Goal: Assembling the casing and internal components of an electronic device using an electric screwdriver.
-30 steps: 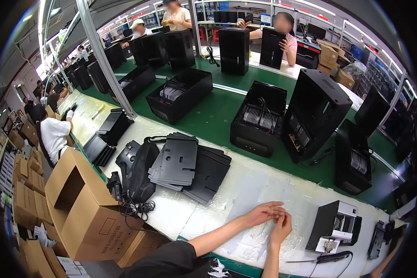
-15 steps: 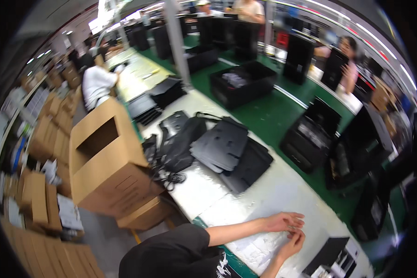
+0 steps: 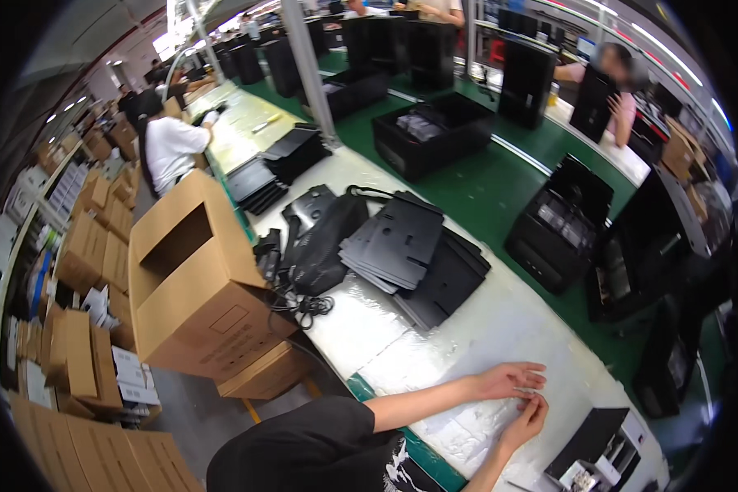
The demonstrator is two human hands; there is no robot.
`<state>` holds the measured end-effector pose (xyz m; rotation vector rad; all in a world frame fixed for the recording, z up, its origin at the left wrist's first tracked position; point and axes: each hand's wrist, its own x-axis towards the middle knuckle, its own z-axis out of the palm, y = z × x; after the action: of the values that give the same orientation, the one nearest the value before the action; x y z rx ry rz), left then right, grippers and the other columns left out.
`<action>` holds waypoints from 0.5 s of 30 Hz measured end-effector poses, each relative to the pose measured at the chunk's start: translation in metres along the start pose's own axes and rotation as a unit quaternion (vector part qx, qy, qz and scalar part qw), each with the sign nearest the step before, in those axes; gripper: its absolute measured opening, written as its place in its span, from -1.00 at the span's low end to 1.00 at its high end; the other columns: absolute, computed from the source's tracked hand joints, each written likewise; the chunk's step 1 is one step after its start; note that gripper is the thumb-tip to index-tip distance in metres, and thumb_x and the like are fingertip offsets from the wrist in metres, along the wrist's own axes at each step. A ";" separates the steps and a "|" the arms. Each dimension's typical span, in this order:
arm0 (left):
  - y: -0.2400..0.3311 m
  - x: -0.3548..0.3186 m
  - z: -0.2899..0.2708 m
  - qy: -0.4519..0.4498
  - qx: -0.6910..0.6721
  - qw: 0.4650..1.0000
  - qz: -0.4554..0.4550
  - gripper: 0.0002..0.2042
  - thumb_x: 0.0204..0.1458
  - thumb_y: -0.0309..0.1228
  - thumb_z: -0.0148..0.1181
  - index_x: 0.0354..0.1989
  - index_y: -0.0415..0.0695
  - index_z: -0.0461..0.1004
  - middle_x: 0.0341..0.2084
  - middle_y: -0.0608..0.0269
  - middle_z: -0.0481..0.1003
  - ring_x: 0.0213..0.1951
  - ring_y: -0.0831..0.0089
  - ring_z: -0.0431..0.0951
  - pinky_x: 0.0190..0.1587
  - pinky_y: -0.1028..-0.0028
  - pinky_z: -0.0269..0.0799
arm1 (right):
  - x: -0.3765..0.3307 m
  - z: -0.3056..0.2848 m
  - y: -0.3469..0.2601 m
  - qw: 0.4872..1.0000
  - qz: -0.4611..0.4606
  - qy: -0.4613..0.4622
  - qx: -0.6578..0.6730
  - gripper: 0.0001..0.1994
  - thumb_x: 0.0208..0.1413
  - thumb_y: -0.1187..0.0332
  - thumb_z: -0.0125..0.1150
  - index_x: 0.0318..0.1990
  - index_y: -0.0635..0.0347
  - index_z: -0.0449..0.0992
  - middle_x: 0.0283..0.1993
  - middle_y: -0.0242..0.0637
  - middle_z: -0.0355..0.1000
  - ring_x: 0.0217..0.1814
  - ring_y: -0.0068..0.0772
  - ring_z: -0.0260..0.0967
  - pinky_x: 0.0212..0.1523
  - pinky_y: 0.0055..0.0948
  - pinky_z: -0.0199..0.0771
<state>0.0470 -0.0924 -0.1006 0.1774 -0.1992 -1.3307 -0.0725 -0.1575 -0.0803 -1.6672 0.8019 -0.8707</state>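
Above the pale, film-covered table [image 3: 484,344], both my hands meet at the fingertips. My left hand [image 3: 507,380] has its fingers stretched out and a little apart. Just below it, my right hand [image 3: 526,422] is closed, fingers pressed together in a pinch against the left fingertips; whatever lies between them, if anything, is too small to make out. Close to the right hand, a black box-like tray with small white and silver parts [image 3: 596,459] sits at the table's end. Farther up the table lie stacked flat black panels [image 3: 398,246], apart from both hands.
A black mesh bag [image 3: 328,246] and tangled black cables [image 3: 303,307] lie beside the panels. A big open carton [image 3: 213,320] stands against the table's left edge. Black computer cases [image 3: 562,225] line the green surface [image 3: 467,197] at right. Other people [image 3: 172,143] work farther off.
The view has shifted slightly. My fingertips stay together, with the left fingers spread a little more and the right hand still pinched.
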 end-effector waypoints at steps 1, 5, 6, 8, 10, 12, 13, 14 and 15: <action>-0.001 -0.002 -0.001 0.002 0.002 1.000 0.012 -0.48 -0.03 -0.56 -0.09 0.21 -0.20 0.13 0.05 0.05 0.32 0.10 0.26 0.32 0.15 0.23 0.25 | -0.001 0.000 -0.002 1.000 0.003 0.014 -0.005 -0.79 0.23 0.33 -0.05 -0.26 0.30 0.43 -0.38 -0.37 0.37 -0.46 -0.60 0.19 -0.41 -0.60 0.25; 0.003 -0.003 0.003 0.002 0.017 1.000 0.015 -0.47 -0.02 -0.56 -0.11 0.22 -0.23 0.09 0.08 0.01 0.29 0.14 0.23 0.28 0.20 0.21 0.19 | -0.002 0.002 -0.005 1.000 0.010 0.009 0.001 -0.83 0.21 0.38 -0.05 -0.28 0.30 0.42 -0.40 -0.38 0.36 -0.47 -0.62 0.17 -0.41 -0.61 0.23; 0.003 -0.003 0.003 0.006 0.021 1.000 0.018 -0.47 -0.02 -0.56 -0.11 0.22 -0.23 0.09 0.08 0.01 0.28 0.15 0.23 0.27 0.21 0.20 0.17 | -0.002 0.002 -0.006 1.000 0.011 0.006 0.010 -0.84 0.21 0.40 -0.06 -0.29 0.30 0.42 -0.41 -0.38 0.36 -0.47 -0.62 0.17 -0.41 -0.61 0.23; 0.002 -0.005 0.005 -0.004 0.026 1.000 0.009 -0.47 -0.02 -0.55 -0.11 0.22 -0.23 0.09 0.09 0.01 0.27 0.15 0.22 0.27 0.23 0.20 0.14 | -0.004 0.000 -0.008 1.000 0.017 0.018 0.013 -0.85 0.20 0.43 -0.06 -0.30 0.30 0.42 -0.40 -0.38 0.37 -0.48 -0.62 0.18 -0.41 -0.62 0.24; 0.001 -0.005 0.006 0.020 0.009 1.000 0.009 -0.46 -0.02 -0.54 -0.11 0.22 -0.23 0.09 0.10 0.01 0.27 0.16 0.20 0.26 0.24 0.19 0.12 | -0.003 0.000 -0.005 1.000 0.017 0.012 0.021 -0.86 0.19 0.44 -0.06 -0.30 0.30 0.42 -0.40 -0.37 0.37 -0.48 -0.62 0.20 -0.42 -0.62 0.25; 0.001 -0.006 0.006 0.016 0.015 1.000 0.007 -0.46 -0.02 -0.54 -0.11 0.23 -0.23 0.09 0.09 0.00 0.27 0.16 0.19 0.26 0.25 0.18 0.11 | -0.004 -0.001 -0.007 0.999 0.024 0.013 0.024 -0.86 0.19 0.44 -0.06 -0.29 0.29 0.42 -0.41 -0.37 0.38 -0.47 -0.61 0.22 -0.41 -0.62 0.27; 0.002 -0.006 0.005 0.013 0.022 1.000 0.013 -0.46 -0.02 -0.53 -0.11 0.23 -0.23 0.09 0.09 -0.01 0.27 0.17 0.18 0.25 0.25 0.17 0.10 | -0.003 -0.001 -0.008 0.999 0.028 0.006 0.029 -0.86 0.19 0.45 -0.06 -0.28 0.29 0.43 -0.41 -0.36 0.39 -0.46 -0.61 0.25 -0.40 -0.61 0.29; 0.002 -0.005 0.006 0.011 0.018 1.000 0.004 -0.46 -0.02 -0.53 -0.11 0.23 -0.23 0.09 0.09 -0.01 0.27 0.17 0.18 0.25 0.25 0.17 0.10 | -0.002 -0.001 -0.008 0.999 0.031 0.015 0.024 -0.86 0.19 0.45 -0.06 -0.28 0.29 0.43 -0.41 -0.36 0.39 -0.46 -0.61 0.25 -0.40 -0.61 0.29; 0.003 -0.006 0.007 0.022 0.020 1.000 0.007 -0.46 -0.02 -0.53 -0.11 0.23 -0.23 0.09 0.09 -0.02 0.28 0.17 0.18 0.25 0.26 0.15 0.09 | -0.002 0.000 -0.007 0.999 0.032 0.011 0.026 -0.87 0.19 0.45 -0.06 -0.28 0.29 0.43 -0.40 -0.36 0.38 -0.46 -0.61 0.23 -0.42 -0.61 0.28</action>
<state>0.0472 -0.0861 -0.0935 0.2377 -0.1900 -1.3082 -0.0732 -0.1542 -0.0740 -1.5806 0.8370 -0.8585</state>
